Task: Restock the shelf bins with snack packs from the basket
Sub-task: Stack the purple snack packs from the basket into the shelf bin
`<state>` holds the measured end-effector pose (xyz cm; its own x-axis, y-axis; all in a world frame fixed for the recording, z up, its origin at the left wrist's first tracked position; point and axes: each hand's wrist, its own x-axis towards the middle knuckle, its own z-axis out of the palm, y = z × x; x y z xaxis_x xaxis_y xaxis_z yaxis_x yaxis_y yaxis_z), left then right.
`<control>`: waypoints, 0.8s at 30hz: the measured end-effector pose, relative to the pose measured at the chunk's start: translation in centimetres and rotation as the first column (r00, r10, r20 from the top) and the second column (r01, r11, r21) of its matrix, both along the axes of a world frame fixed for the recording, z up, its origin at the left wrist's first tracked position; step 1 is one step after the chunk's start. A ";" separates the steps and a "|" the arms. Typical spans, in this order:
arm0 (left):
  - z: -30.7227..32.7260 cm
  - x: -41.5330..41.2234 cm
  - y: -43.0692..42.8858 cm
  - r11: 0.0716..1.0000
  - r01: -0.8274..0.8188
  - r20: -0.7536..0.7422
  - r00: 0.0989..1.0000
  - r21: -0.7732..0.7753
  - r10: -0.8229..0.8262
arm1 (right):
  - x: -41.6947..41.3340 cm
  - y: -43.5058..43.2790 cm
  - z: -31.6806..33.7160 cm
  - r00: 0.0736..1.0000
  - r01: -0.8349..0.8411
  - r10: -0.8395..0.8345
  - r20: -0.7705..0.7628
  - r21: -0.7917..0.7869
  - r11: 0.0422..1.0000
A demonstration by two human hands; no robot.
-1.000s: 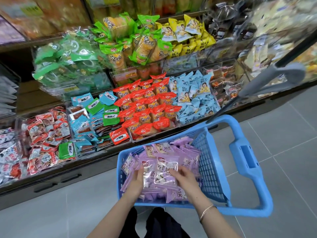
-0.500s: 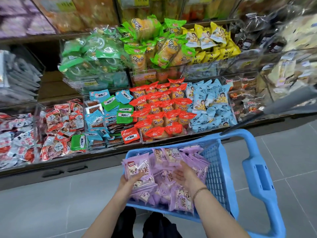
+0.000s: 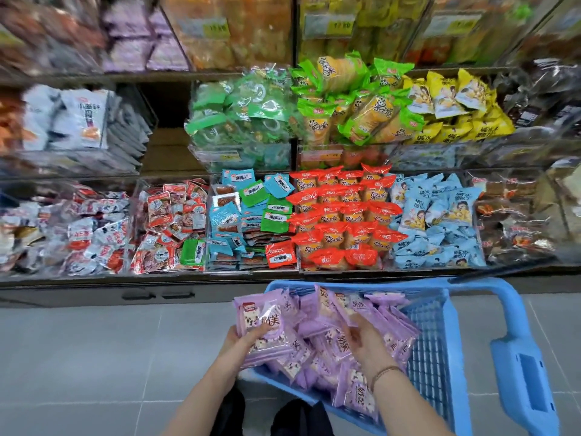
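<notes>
At the basket's near left corner, the left hand [image 3: 242,339] grips a stack [image 3: 262,319] of purple snack packs [image 3: 317,328], thumb on top and fingers beneath, lifted just above the heap. Toward the basket's middle, the right hand [image 3: 364,338] is sunk among loose packs. Its fingertips are partly buried, so I cannot tell whether it pinches one or only rests there.

The packs look light, soft and crinkly, with glossy film that should slide. A stack is best clamped across its flat faces, not held by the sealed edges, and not squeezed hard, since the contents may crush.

The blue basket [image 3: 484,289] is heaped with them. Beyond its far rim the shelf bins [image 3: 314,271] stand full, red packs [image 3: 342,221] straight ahead. Farther up and left of the basket, a top-shelf bin of purple packs [image 3: 135,36] matches in colour, so I judge it the target.
</notes>
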<state>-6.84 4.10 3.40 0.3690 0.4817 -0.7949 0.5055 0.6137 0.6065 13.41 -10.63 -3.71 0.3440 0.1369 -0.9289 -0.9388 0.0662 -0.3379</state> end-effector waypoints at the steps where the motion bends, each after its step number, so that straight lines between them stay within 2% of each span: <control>1: 0.2 -0.3 0.6 1.000 0.008 0.001 1.000 0.002 -0.008 | -0.2 -0.4 0.3 1.000 -0.018 0.018 0.002 -0.006 1.000; 7: 1.1 -3.5 5.1 1.000 -0.017 0.085 0.996 -0.002 0.018 | -3.7 -1.4 3.2 0.996 0.040 -0.045 0.083 0.067 0.997; 12: 2.5 -9.3 10.1 1.000 0.022 0.192 0.981 -0.012 -0.019 | -9.7 1.5 6.0 0.985 0.101 -0.119 0.126 0.141 0.985; 17: 3.6 -16.7 16.1 1.000 0.016 0.228 0.974 -0.024 -0.010 | -17.2 6.7 7.3 0.929 0.302 -0.344 0.132 0.264 0.916; 19: 4.3 -18.7 18.4 0.999 -0.017 0.231 0.973 0.035 0.009 | -19.7 8.9 7.3 0.907 0.355 -0.400 0.132 0.272 0.895; 21: 4.9 -20.1 20.5 0.995 -0.045 0.232 0.973 0.087 0.024 | -21.5 11.0 7.4 0.906 0.361 -0.402 0.134 0.252 0.898; 24: 5.7 -21.6 22.8 0.992 -0.080 0.267 0.962 0.100 0.051 | -23.0 14.1 8.1 0.931 0.278 -0.325 0.168 0.251 0.927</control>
<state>-28.46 26.90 9.10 0.5228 0.5899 -0.6153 0.2797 0.5632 0.7776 -9.63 3.46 4.42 0.5790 0.1892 -0.7931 -0.7751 0.4294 -0.4634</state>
